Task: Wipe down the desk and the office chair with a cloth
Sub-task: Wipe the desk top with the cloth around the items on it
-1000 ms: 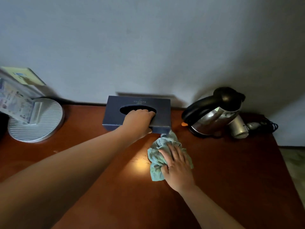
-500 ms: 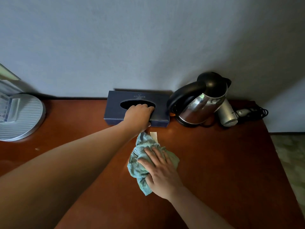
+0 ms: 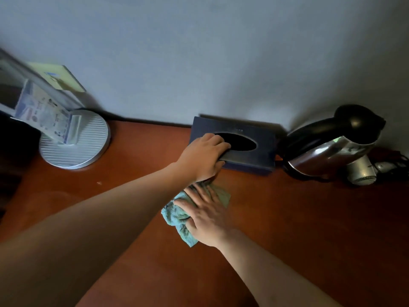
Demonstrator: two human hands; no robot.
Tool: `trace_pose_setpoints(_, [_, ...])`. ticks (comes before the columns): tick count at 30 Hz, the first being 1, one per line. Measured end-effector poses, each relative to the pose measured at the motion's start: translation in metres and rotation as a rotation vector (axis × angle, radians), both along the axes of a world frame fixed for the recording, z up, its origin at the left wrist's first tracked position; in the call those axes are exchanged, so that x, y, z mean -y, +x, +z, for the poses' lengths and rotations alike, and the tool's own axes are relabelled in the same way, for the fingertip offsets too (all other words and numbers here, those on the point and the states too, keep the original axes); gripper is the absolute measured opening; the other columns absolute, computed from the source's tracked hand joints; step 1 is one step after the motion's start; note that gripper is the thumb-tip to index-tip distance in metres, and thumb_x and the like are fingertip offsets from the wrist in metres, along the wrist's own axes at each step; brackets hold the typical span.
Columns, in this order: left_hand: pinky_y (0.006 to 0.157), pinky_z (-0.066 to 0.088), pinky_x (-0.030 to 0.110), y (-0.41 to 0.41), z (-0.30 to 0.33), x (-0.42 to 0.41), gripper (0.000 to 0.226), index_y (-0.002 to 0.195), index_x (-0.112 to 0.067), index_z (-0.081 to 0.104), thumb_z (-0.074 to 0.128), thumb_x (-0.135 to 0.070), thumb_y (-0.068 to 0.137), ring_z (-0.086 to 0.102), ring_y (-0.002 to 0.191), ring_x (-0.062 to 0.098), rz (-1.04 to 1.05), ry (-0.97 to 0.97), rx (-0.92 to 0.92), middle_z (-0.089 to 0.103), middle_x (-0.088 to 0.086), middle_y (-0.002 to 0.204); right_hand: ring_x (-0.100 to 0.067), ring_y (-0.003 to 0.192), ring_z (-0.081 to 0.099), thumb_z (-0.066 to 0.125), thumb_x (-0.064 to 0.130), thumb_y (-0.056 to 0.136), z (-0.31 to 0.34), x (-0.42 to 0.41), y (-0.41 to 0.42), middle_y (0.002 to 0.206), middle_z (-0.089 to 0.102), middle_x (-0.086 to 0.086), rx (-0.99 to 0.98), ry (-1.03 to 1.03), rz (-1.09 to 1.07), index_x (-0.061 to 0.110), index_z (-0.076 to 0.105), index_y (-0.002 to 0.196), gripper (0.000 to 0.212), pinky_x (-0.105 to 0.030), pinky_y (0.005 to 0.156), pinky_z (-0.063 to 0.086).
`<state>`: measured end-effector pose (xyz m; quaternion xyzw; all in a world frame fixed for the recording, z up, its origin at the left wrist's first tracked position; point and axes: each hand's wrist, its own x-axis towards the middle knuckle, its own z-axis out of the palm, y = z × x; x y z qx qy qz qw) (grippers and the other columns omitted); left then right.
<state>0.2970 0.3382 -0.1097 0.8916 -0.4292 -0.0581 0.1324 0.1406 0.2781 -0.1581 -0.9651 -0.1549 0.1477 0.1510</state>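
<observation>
The cloth (image 3: 177,214), pale green and crumpled, lies on the desk (image 3: 298,229) near the middle of its rear half, just in front of the tissue box (image 3: 250,151). The right hand (image 3: 208,216) rests flat on the cloth, fingers straight and spread, pressing it to the surface. The left hand (image 3: 204,155) grips the near left corner of the tissue box, fingers curled over the top edge at the oval opening, thumb beneath. The box sits at the rear edge of the desk, against the wall. Just beside it to the right stands an electric kettle (image 3: 332,149), with a hair dryer (image 3: 363,171) beside that, toward the rear right corner. Toward the rear left corner stands a round ribbed stand (image 3: 88,147) holding printed cards (image 3: 44,114).
</observation>
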Motion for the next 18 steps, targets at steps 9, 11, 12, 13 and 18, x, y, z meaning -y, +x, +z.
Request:
trace_pose_setpoints(9, [0.104, 0.042, 0.038, 0.028, 0.002, -0.147, 0.040, 0.132, -0.021, 0.056, 0.053, -0.034, 0.094, 0.047, 0.123, 0.022, 0.325, -0.137, -0.084, 0.057, -0.003, 0.128, -0.029, 0.156, 0.007, 0.028, 0.039, 0.088, 0.002, -0.090, 0.069, 0.164, 0.022, 0.000, -0.016, -0.035, -0.043, 0.038, 0.031, 0.148, 0.061, -0.056, 0.125, 0.010])
trace_pose_setpoints(11, [0.101, 0.038, 0.031, 0.034, 0.007, -0.181, 0.034, 0.128, -0.019, 0.058, 0.054, -0.032, 0.096, 0.049, 0.118, 0.020, 0.495, -0.185, -0.121, 0.058, -0.002, 0.123, -0.027, 0.157, -0.001, 0.037, 0.035, 0.091, -0.003, -0.103, 0.082, 0.168, 0.013, 0.001, -0.041, -0.031, -0.065, 0.039, 0.030, 0.148, 0.058, -0.054, 0.125, 0.005])
trace_pose_setpoints(12, [0.096, 0.038, 0.029, 0.037, 0.011, -0.202, 0.031, 0.124, -0.019, 0.059, 0.055, -0.031, 0.096, 0.050, 0.114, 0.018, 0.593, -0.211, -0.136, 0.059, -0.002, 0.120, -0.027, 0.157, -0.003, 0.041, 0.033, 0.092, -0.004, -0.111, 0.090, 0.169, 0.011, 0.001, -0.045, -0.024, -0.075, 0.039, 0.031, 0.147, 0.056, -0.054, 0.125, 0.005])
trace_pose_setpoints(13, [0.092, 0.039, 0.029, 0.038, 0.016, -0.223, 0.027, 0.120, -0.019, 0.060, 0.056, -0.030, 0.096, 0.051, 0.110, 0.016, 0.687, -0.240, -0.154, 0.059, -0.002, 0.116, -0.028, 0.157, -0.002, 0.043, 0.032, 0.093, -0.006, -0.119, 0.097, 0.169, 0.010, 0.001, -0.044, -0.020, -0.084, 0.039, 0.031, 0.145, 0.054, -0.054, 0.125, 0.005])
trace_pose_setpoints(18, [0.071, 0.045, 0.028, 0.033, 0.031, -0.308, 0.011, 0.101, -0.022, 0.061, 0.056, -0.030, 0.096, 0.058, 0.085, 0.010, 1.067, -0.345, -0.209, 0.061, -0.008, 0.097, -0.029, 0.156, -0.002, 0.046, 0.037, 0.097, -0.001, -0.153, 0.125, 0.169, 0.008, 0.002, -0.060, -0.047, -0.114, 0.041, 0.031, 0.145, 0.051, -0.053, 0.125, 0.004])
